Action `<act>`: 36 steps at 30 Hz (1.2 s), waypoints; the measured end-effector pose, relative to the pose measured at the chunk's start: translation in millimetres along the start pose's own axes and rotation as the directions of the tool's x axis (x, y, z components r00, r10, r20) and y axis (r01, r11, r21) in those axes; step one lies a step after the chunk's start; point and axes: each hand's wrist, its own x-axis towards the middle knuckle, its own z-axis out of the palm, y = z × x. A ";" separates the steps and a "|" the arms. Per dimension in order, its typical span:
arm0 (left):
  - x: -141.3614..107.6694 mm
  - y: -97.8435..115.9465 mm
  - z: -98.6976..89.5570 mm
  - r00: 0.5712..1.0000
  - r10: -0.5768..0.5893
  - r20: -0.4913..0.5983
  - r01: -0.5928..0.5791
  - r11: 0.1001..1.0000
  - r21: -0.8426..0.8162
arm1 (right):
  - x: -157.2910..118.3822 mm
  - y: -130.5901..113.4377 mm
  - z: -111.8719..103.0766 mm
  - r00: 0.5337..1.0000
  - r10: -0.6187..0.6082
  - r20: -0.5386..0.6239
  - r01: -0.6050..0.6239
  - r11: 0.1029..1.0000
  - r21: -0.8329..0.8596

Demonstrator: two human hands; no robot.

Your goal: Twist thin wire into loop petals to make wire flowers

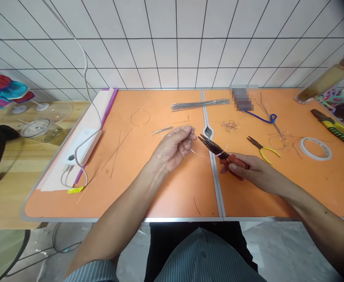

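Note:
In the middle of the head view my left hand point(174, 145) pinches a thin bent wire point(199, 155) between thumb and fingers. The wire's free end curves to the right, toward the pliers. My right hand point(248, 169) is wrapped round the red handles of a pair of pliers point(214, 148). Their dark jaws point up and left, a short way from my left fingers. Whether the jaws touch the wire I cannot tell. Behind my left hand lie a short bundle of wires point(162, 131) and a wire ring point(140, 118).
A long bundle of straight wires point(199, 104) lies at the back. To the right are small yellow-handled pliers point(263, 149), a tape roll point(301, 147), a utility knife point(334, 127) and tangled wire point(229, 125). A white power strip point(82, 147) with a cord is at left.

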 end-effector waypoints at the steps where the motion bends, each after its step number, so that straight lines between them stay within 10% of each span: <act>1: 0.2 -0.1 -0.3 1.000 0.001 0.005 -0.001 1.000 -0.006 | 2.5 -1.1 0.1 0.999 -0.018 0.029 0.016 0.999 0.051; 36: 2.9 -11.5 -0.8 0.998 -0.038 0.043 0.031 0.986 0.166 | 51.0 -18.3 0.6 0.971 -0.172 0.167 0.147 0.977 0.152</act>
